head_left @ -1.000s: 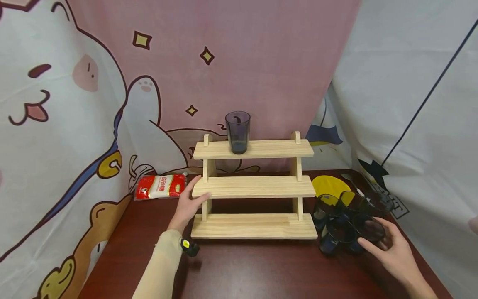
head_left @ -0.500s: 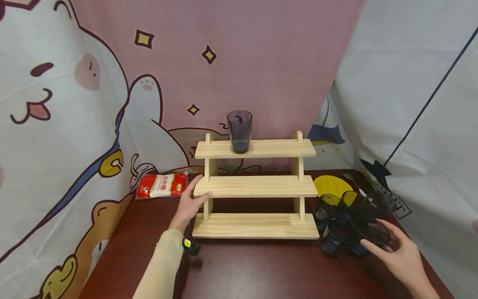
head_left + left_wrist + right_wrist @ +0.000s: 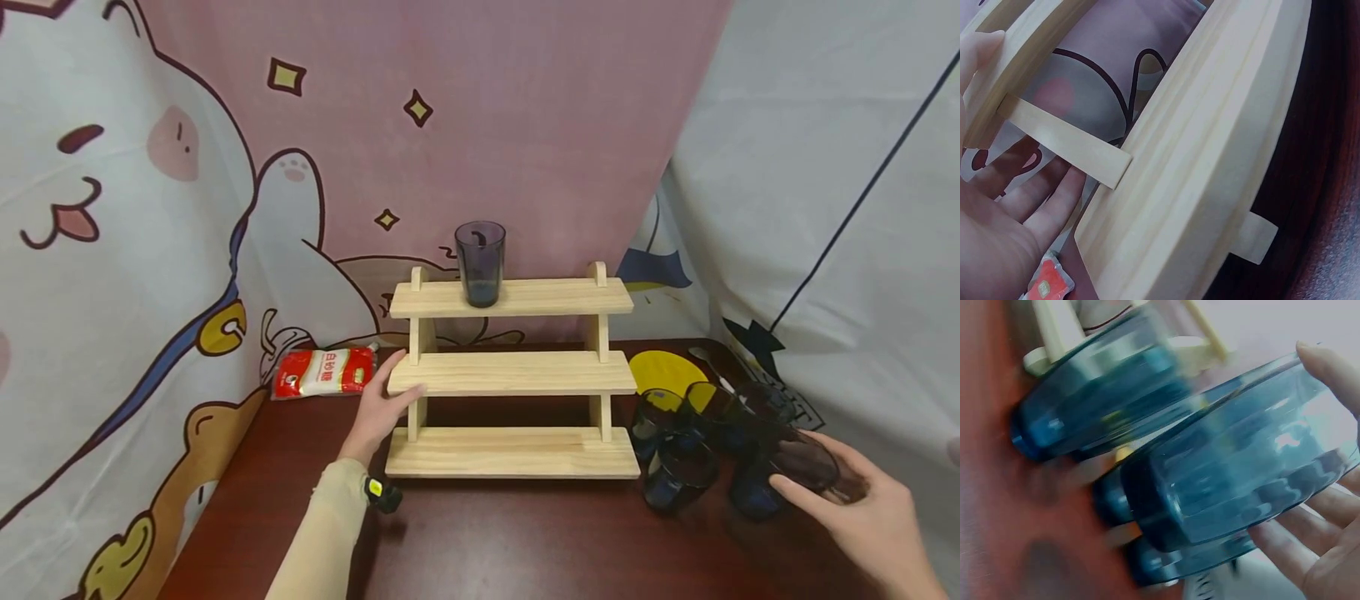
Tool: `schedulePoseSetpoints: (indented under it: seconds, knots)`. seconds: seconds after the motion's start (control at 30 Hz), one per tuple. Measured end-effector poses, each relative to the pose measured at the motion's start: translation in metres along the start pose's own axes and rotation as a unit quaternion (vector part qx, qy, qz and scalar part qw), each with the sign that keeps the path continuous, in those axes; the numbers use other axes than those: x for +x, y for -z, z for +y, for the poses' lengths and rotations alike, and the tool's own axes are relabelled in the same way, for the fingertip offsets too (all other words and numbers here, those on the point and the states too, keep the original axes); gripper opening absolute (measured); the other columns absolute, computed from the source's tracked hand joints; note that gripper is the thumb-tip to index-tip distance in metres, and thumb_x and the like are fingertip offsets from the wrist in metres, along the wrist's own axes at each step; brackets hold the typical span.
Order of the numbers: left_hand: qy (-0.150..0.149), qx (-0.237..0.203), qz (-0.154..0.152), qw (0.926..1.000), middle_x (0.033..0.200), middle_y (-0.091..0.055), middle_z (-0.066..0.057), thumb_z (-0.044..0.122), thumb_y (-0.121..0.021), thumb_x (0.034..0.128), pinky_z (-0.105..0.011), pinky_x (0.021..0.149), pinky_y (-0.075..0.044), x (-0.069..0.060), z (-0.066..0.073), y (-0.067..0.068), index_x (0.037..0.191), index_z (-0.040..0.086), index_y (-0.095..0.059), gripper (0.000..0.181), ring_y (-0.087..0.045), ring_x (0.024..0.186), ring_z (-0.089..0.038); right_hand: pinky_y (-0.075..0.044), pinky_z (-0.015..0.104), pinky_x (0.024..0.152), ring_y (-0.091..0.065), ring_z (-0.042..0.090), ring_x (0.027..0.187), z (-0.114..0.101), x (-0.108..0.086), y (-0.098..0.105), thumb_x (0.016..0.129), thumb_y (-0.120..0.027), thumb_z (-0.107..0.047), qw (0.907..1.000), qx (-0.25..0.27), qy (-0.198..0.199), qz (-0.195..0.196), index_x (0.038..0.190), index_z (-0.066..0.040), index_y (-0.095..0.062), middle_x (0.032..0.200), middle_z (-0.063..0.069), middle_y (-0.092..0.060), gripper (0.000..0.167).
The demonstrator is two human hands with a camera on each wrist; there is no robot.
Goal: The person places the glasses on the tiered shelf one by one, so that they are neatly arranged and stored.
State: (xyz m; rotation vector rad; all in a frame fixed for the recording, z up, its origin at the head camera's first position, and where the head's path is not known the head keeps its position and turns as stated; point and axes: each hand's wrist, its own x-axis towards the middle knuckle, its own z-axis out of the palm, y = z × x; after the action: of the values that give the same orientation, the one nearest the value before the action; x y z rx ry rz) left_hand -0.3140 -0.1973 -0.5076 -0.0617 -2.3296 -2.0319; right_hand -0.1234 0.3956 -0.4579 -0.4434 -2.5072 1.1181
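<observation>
A tinted glass (image 3: 763,490) parts from its companions near the right edge of the bench (image 3: 517,542), drawn rightward by a person's right hand (image 3: 870,512). Half a second ago it stood crowded against the cluster; now a strip of bare bench shows between it and the nearest of four remaining glasses (image 3: 678,477). The right hand is clamped on the glass, thumb on one side of the rim, fingers round the other. The right wrist view is blurred, and whether the base has fully left the bench cannot be told.

Across the bench, the left hand (image 3: 377,410) stays on the wooden rack (image 3: 517,375), thumb against the front of the middle tier at its left end, fingers behind. Alone on the top tier, left of its middle, a matching glass (image 3: 481,265) stands upright, while the two lower tiers carry nothing.

The separation appears to mark the start of a second transfer: with its neighbours out of the way, the glass looks ready for lifting clear, and the steadied rack ready to receive it. A red-and-white packet (image 3: 324,372) near the back left corner and a yellow disc (image 3: 663,372) behind the cluster lie undisturbed.
</observation>
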Motion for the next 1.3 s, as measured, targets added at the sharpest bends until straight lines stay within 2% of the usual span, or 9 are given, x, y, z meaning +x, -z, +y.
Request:
schedulePoseSetpoints:
  seconds: [0.1, 0.23, 0.33, 0.4, 0.5, 0.67, 0.93, 1.17, 1.3]
  knots:
    - [0.003, 0.004, 0.000, 1.0000, 0.164, -0.039, -0.004, 0.025, -0.084, 0.0928, -0.052, 0.096, -0.057, 0.000, 0.000, 0.000, 0.160, 0.033, -0.044, 0.079, -0.062, 0.119, -0.032, -0.047, 0.011, 0.059, -0.055, -0.020, 0.079, -0.010, 0.000, 0.013, 0.088, -0.089, -0.028, 0.9997, 0.013, 0.013, 0.017, 0.156, -0.023, -0.051, 0.101, -0.043, -0.051, 0.079]
    - [0.003, 0.002, 0.000, 1.0000, 0.162, -0.042, -0.004, 0.025, -0.083, 0.0930, -0.051, 0.094, -0.058, 0.000, 0.000, 0.000, 0.159, 0.036, -0.046, 0.077, -0.062, 0.116, -0.031, -0.037, 0.019, 0.048, -0.052, -0.010, 0.064, -0.025, 0.002, 0.022, 0.089, -0.083, -0.003, 0.9938, 0.080, 0.064, 0.041, 0.150, -0.027, -0.056, 0.108, -0.040, -0.059, 0.071]
    - [-0.002, -0.003, 0.002, 1.0000, 0.158, -0.046, -0.004, 0.024, -0.084, 0.0923, -0.050, 0.092, -0.059, -0.001, -0.001, 0.000, 0.156, 0.038, -0.048, 0.074, -0.063, 0.114, -0.031, -0.034, 0.022, 0.048, -0.055, -0.008, 0.068, -0.037, 0.006, 0.025, 0.089, -0.079, 0.006, 0.9882, 0.111, 0.096, 0.044, 0.149, -0.026, -0.058, 0.111, -0.036, -0.063, 0.072]
    - [-0.007, -0.002, 0.002, 1.0000, 0.157, -0.046, -0.004, 0.025, -0.084, 0.0922, -0.049, 0.091, -0.059, -0.001, -0.002, 0.000, 0.156, 0.038, -0.049, 0.074, -0.063, 0.113, -0.030, -0.038, 0.013, 0.052, -0.058, -0.013, 0.080, -0.047, 0.010, 0.026, 0.089, -0.080, 0.005, 0.9877, 0.110, 0.102, 0.043, 0.150, -0.024, -0.058, 0.112, -0.035, -0.064, 0.071]
    - [-0.008, 0.001, 0.004, 1.0000, 0.158, -0.045, -0.004, 0.026, -0.084, 0.0923, -0.050, 0.092, -0.059, -0.001, -0.003, 0.000, 0.156, 0.037, -0.049, 0.074, -0.063, 0.114, -0.030, -0.045, 0.007, 0.066, -0.060, -0.014, 0.098, -0.062, 0.016, 0.024, 0.088, -0.084, -0.001, 0.9895, 0.106, 0.093, 0.033, 0.150, -0.021, -0.058, 0.113, -0.033, -0.065, 0.071]
    - [0.001, 0.000, 0.002, 1.0000, 0.161, -0.043, -0.004, 0.025, -0.084, 0.0929, -0.053, 0.096, -0.057, -0.001, -0.001, 0.000, 0.157, 0.037, -0.047, 0.075, -0.062, 0.117, -0.032, -0.045, 0.007, 0.070, -0.061, -0.011, 0.098, -0.088, 0.024, 0.013, 0.084, -0.090, -0.007, 0.9894, 0.097, 0.105, 0.025, 0.148, -0.019, -0.060, 0.112, -0.029, -0.067, 0.072]
    - [0.003, 0.002, -0.001, 1.0000, 0.163, -0.040, -0.004, 0.023, -0.082, 0.0940, -0.058, 0.099, -0.054, 0.001, -0.002, 0.000, 0.158, 0.037, -0.046, 0.075, -0.060, 0.122, -0.034, -0.050, 0.009, 0.073, -0.068, -0.001, 0.099, -0.123, 0.045, -0.010, 0.084, -0.089, -0.005, 0.9783, 0.129, 0.162, -0.004, 0.146, -0.014, -0.061, 0.116, -0.018, -0.073, 0.069]
    - [-0.005, 0.002, -0.002, 1.0000, 0.161, -0.043, -0.005, 0.025, -0.083, 0.0931, -0.059, 0.097, -0.055, 0.001, -0.004, 0.000, 0.158, 0.034, -0.047, 0.075, -0.061, 0.118, -0.035, -0.050, 0.008, 0.077, -0.066, 0.000, 0.100, -0.146, 0.062, -0.033, 0.086, -0.089, -0.015, 0.9772, 0.127, 0.169, -0.021, 0.147, -0.013, -0.060, 0.116, -0.017, -0.071, 0.068]
    - [-0.008, 0.001, 0.000, 1.0000, 0.160, -0.043, -0.005, 0.024, -0.084, 0.0922, -0.059, 0.095, -0.056, 0.001, -0.004, 0.001, 0.159, 0.031, -0.046, 0.077, -0.062, 0.116, -0.036, -0.051, 0.009, 0.079, -0.067, 0.002, 0.102, -0.163, 0.071, -0.047, 0.088, -0.087, -0.017, 0.9726, 0.141, 0.180, -0.039, 0.147, -0.015, -0.059, 0.122, -0.007, -0.072, 0.065]
